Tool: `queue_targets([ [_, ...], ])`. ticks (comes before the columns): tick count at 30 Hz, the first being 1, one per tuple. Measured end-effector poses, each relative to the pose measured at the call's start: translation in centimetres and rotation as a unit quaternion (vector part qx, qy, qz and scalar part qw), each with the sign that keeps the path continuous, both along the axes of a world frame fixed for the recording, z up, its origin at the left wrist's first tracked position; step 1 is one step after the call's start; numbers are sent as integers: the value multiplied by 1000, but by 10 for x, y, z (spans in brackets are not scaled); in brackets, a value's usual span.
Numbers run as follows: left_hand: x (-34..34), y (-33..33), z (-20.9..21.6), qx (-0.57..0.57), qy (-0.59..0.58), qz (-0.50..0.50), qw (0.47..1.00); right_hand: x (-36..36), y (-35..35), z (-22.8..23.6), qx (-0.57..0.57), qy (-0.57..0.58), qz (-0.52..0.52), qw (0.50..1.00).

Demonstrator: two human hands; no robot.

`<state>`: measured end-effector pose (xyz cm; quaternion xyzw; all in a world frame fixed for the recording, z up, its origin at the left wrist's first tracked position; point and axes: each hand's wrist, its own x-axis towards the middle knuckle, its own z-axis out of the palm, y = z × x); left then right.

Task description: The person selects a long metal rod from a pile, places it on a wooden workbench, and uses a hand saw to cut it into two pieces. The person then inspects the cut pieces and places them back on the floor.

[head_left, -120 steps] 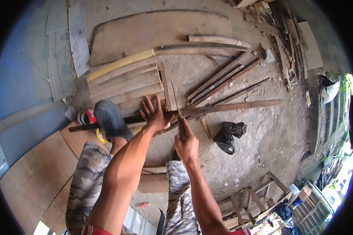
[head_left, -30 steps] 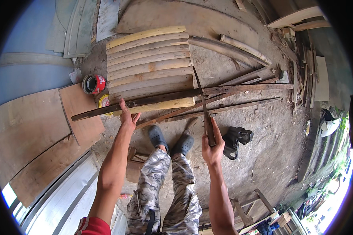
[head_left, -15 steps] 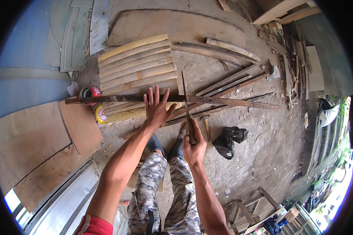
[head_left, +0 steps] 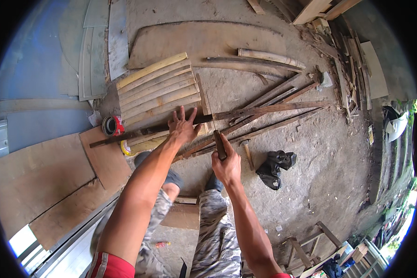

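Observation:
My left hand (head_left: 183,129) lies with fingers spread on a long dark wooden strip (head_left: 143,133), pressing from above. The strip crosses a panel of pale wooden slats (head_left: 160,88) and runs on to the right. My right hand (head_left: 228,164) is closed around the wooden handle of a handsaw (head_left: 220,147). Its thin blade points away from me and crosses the strip just right of the panel and my left hand. Whether the teeth have cut into the wood cannot be made out.
Several loose wooden strips (head_left: 282,124) lie crossed at the right. Nearer me are a hammer (head_left: 248,154) and a black plastic bag (head_left: 276,169). A red can (head_left: 112,125) stands by the strip's left end. Plywood sheets (head_left: 41,171) lie at the left.
My left leg has shifted left, its knee now bent. The strip's left end has dropped nearer me and its right part has tilted away. The saw remains across it.

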<state>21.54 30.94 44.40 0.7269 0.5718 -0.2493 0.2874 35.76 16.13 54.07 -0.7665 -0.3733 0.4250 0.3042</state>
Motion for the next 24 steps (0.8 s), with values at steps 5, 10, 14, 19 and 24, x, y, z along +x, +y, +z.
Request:
queue_targets([
  [5, 12, 5, -11, -4, 26, 39, 999, 3, 2, 10, -28, 50, -6, 998],
  [10, 11, -6, -26, 98, -8, -7, 995, -2, 2, 17, -34, 56, -16, 998],
  [14, 9, -3, -44, 101, -105, 24, 989, -8, 6, 21, -27, 69, -33, 997],
  [19, 13, 9, -34, 21, -59, 23, 998, -9, 24, 45, -101, 56, -34, 993],
  [24, 9, 15, -34, -27, -68, 16, 997, -13, 32, 45, -135, 68, -55, 987],
])
